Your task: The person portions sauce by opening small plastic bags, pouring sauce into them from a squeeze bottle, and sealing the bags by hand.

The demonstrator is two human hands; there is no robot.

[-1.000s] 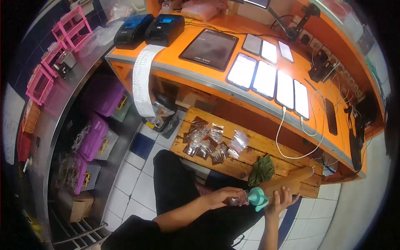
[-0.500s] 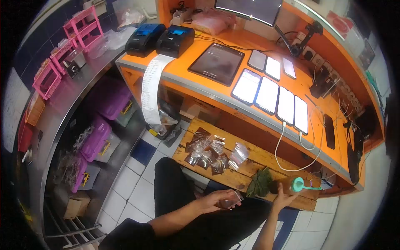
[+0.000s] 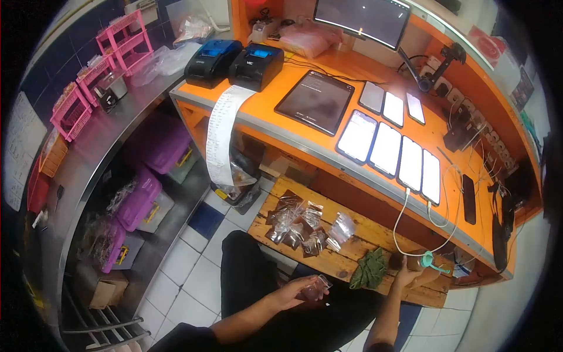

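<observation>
My left hand (image 3: 293,294) is closed around a small clear plastic bag (image 3: 315,288) with brown contents, held over my lap. My right hand (image 3: 404,274) is at the right end of the wooden bench (image 3: 340,264), its fingers against a brown container that they partly cover. A turquoise funnel-like piece (image 3: 427,258) with a long thin part shows just beside that hand. To its left lies a crumpled green cloth (image 3: 369,268). Several small brown-filled packets (image 3: 293,226) are heaped on the bench, with a stack of clear plastic bags (image 3: 341,230) beside them.
Above the bench stands an orange counter (image 3: 264,117) with several lit phones (image 3: 385,148), a tablet (image 3: 315,101) and two receipt printers (image 3: 255,66). A paper strip (image 3: 221,141) hangs down, and a white charging cable (image 3: 396,223) loops over the bench. Purple-lidded boxes (image 3: 139,199) sit at left.
My right hand has shifted slightly, and the turquoise piece has turned from facing me to a side-on, tilted view. My left hand still holds the bag. The camera view has shifted.
</observation>
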